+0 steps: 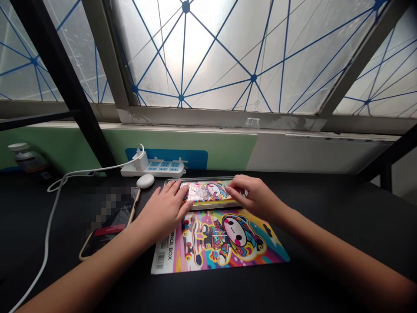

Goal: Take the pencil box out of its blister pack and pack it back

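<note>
A metal pencil box (pixel 208 192) with a bright cartoon picture on its lid lies on the black table, wrapped in clear shiny film. My left hand (pixel 166 208) rests on its left end, fingers curled onto the film. My right hand (pixel 252 195) is on its right end, fingertips pinched at the film. Just in front of the box lies its flat colourful cardboard sleeve (pixel 221 241), printed "PENCIL BOX" with a barcode at the left edge.
A phone (pixel 109 221) lies left of the sleeve. Behind it are a small white oval case (pixel 145 181), a white power strip (pixel 159 167) with a charger and cable (pixel 48 226), and a jar (pixel 26 157) at far left. A window ledge runs behind.
</note>
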{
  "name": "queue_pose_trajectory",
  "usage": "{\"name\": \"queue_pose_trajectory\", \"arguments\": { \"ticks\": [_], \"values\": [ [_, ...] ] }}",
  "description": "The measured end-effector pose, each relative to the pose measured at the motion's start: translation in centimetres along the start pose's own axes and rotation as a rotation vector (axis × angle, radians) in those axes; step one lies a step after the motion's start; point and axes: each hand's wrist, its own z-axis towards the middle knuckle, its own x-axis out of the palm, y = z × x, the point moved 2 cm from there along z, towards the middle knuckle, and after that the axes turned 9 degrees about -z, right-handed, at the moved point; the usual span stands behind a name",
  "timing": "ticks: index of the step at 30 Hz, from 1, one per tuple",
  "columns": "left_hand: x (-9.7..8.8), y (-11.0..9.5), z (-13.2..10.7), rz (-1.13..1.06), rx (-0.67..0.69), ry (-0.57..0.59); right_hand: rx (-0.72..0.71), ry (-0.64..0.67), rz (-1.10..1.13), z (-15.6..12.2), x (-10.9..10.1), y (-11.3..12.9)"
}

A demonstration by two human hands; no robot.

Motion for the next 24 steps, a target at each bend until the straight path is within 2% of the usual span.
{"name": "queue_pose_trajectory", "arguments": {
  "ticks": [4, 8, 14, 24],
  "values": [
    [-0.1, -0.1, 0.1, 0.0, 0.007, 0.002, 0.05, 0.09, -0.018, 0.6, 0.9, -3.3],
    [-0.2, 0.0, 0.0, -0.001, 0.025, 0.008, 0.101, 0.187, 0.049, 1.0, 1.2, -4.8],
    [-0.1, 0.2, -0.1, 0.008, 0.051, 0.069, 0.18, 0.381, 0.114, 1.3, 0.5, -5.9],
    [-0.1, -0.5, 0.2, 0.033, 0.021, 0.091, 0.243, 0.467, 0.063, 0.7, 0.1, -5.1]
  ]
}}
